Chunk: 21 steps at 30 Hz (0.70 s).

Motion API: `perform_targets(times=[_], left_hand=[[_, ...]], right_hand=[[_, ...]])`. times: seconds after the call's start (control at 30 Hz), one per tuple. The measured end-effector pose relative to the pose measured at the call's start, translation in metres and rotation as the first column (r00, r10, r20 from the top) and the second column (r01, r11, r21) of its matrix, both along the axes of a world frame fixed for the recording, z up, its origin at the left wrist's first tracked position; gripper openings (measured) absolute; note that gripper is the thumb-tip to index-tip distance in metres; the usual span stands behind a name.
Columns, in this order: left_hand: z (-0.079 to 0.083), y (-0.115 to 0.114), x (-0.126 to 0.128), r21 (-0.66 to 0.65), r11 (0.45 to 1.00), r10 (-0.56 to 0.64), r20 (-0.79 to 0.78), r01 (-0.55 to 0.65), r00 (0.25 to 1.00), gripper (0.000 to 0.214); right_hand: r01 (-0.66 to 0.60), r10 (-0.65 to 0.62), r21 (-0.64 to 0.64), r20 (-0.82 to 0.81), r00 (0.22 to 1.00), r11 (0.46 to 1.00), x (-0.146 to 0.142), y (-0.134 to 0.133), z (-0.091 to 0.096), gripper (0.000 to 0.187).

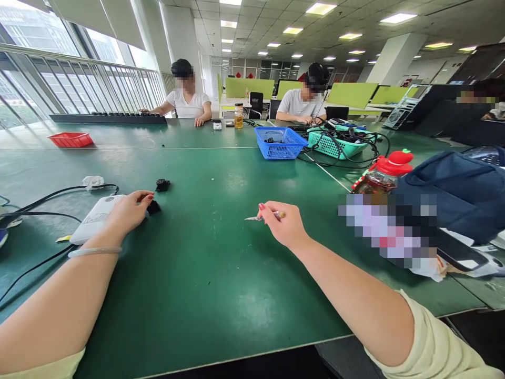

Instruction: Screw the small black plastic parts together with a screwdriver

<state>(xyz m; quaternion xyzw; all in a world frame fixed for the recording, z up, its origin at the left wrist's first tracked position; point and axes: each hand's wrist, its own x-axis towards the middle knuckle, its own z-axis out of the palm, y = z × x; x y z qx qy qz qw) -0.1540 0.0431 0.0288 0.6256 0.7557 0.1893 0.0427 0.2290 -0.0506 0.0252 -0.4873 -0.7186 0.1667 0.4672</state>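
Note:
My left hand (128,211) rests on the green table (221,263) with its fingers curled down onto a small black part (153,207). A second small black part (162,184) lies a little farther away. Under my left wrist sits a white power bank (92,220) with cables. My right hand (284,225) is closed around thin metal tweezers (254,218), whose tips point left just above the table. A clear bangle circles my left wrist.
A blue basket (279,142) and a teal basket (333,145) of cables stand mid-table. A red tray (71,139) sits far left. A red-capped bottle (382,176) and dark blue bag (457,192) lie at right. Two people sit across the table.

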Motion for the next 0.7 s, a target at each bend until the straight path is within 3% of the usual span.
perform_targets(times=[0.47,0.7], left_hand=[[-0.0003,0.0006,-0.0025,-0.049,0.998,0.037,0.008,-0.037,0.999,0.045],[-0.001,0.0013,-0.0019,-0.12,0.992,-0.043,-0.086,0.032,0.995,0.049]], right_hand=[[-0.006,0.006,0.003,0.009,1.0,1.0,0.0001,0.0,-0.0009,0.057],[-0.005,0.005,0.015,0.012,1.0,1.0,0.0006,-0.0003,-0.0009,0.057]])
